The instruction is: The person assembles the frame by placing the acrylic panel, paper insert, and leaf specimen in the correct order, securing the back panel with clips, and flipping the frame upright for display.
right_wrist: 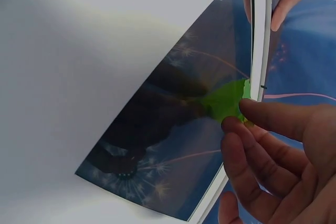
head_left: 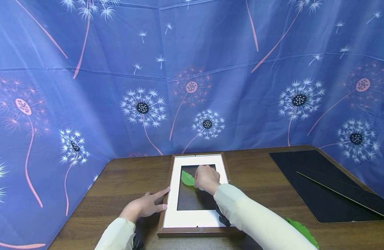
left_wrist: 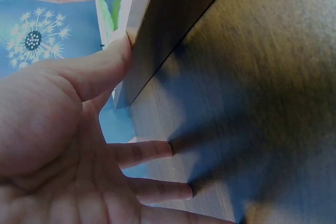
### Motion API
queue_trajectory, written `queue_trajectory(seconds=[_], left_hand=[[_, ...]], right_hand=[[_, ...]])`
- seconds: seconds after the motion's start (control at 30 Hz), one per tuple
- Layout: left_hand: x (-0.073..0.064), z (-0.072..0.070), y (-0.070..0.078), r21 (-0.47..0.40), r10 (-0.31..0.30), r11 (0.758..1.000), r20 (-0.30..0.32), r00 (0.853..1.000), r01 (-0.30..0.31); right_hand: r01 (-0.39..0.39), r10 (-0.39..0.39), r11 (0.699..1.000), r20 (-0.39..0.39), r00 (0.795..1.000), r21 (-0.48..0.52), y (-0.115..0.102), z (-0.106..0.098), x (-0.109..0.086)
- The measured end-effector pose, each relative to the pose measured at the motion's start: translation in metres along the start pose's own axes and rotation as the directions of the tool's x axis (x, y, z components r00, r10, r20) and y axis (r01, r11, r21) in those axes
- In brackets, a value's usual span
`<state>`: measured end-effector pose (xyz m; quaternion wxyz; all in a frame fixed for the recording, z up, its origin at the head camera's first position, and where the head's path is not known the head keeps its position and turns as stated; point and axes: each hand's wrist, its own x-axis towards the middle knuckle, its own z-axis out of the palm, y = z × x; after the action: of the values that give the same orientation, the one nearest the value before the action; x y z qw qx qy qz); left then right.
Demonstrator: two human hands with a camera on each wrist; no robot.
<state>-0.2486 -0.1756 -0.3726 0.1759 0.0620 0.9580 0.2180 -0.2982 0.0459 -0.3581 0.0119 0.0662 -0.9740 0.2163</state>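
Note:
A brown picture frame (head_left: 179, 233) with a white mat (head_left: 179, 220) lies on the table, its dark glossy window (head_left: 192, 201) reflecting in the right wrist view. Over that window my right hand (head_left: 207, 178) pinches a green leaf (head_left: 187, 178) between thumb and fingertips, and the leaf points left. My left hand (head_left: 145, 206) rests at the frame's left side with its fingers extended. Seen from the left wrist, its thumb (left_wrist: 107, 66) touches the frame's edge while other fingers reach down to the tabletop.
Another green leaf (head_left: 302, 232) lies at the front right, partly covered by my right sleeve (head_left: 257, 217). A black backing board (head_left: 292, 184) with a stand flap (head_left: 345, 192) lies on the wooden table's right side. Blue dandelion-print cloth (head_left: 242, 104) hangs behind.

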Motion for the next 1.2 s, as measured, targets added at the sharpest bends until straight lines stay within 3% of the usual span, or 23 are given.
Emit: queue_trajectory(seconds=[0.4,0.53,0.77,0.93,1.2], left_hand=[[0.0002,-0.0009,0.0007,-0.002,0.009,1.000,-0.001,1.000,-0.009],[-0.0001,-0.0015,0.0002,-0.002,0.018,1.000,0.001,1.000,-0.018],[0.0002,-0.0003,-0.0004,-0.007,0.013,1.000,0.005,1.000,-0.013],[0.0006,0.0001,-0.0004,-0.001,0.008,1.000,0.003,1.000,-0.008],[0.0015,0.0002,-0.0006,-0.002,0.001,1.000,0.006,1.000,-0.001]], right_hand=[[0.044,-0.043,0.999,0.050,0.998,-0.026,-0.0012,0.0002,-0.0015],[0.105,-0.105,0.994,0.052,0.993,-0.010,0.0004,0.0032,0.0010],[0.257,-0.248,0.965,0.143,0.958,-0.050,0.0001,0.0043,0.0029],[0.303,-0.281,0.949,0.209,0.937,-0.085,0.0008,0.0043,0.0017],[0.331,-0.295,0.938,0.258,0.920,-0.109,0.0035,0.0015,0.0035]])
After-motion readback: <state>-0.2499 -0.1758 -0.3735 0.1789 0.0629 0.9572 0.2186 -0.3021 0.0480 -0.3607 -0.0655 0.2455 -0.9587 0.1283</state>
